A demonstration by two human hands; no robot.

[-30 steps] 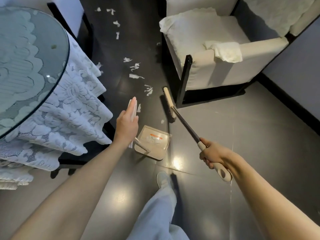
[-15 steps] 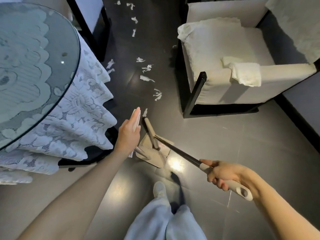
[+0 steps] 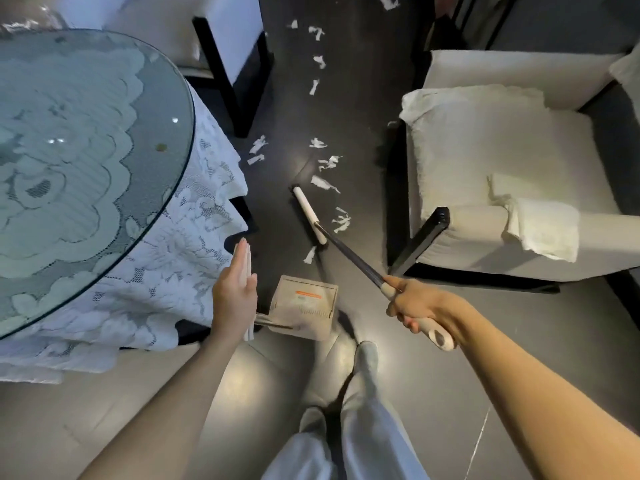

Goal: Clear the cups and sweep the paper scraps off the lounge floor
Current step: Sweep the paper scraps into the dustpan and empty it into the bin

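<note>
Dark grey glossy floor (image 3: 554, 323) fills most of what we see, with a round glass-topped table draped in white lace (image 3: 86, 150) on our left. On our right is a cream upholstered armchair on a black frame (image 3: 502, 150).

Between them lies the long broom with its dark shaft and cream head (image 3: 309, 214), the head set down among the litter. Nearer our feet stands the beige plastic dustpan (image 3: 304, 306), its mouth towards the broom.

Our right hand (image 3: 415, 306) is wrapped firmly round the broom's cream grip. Our left hand (image 3: 233, 296) steadies the dustpan's upright white handle, fingers laid straight along it and the thumb across it.

White torn paper scraps (image 3: 341, 220) trail from just beside the broom head away up the aisle, and one lies between head and pan. No cups show.

We judge the sweeping step is in hand, with most scraps uncollected. The next move calls for drawing the head towards the pan, with the pan's lip flat on the floor so that light scraps do not slip under.
</note>
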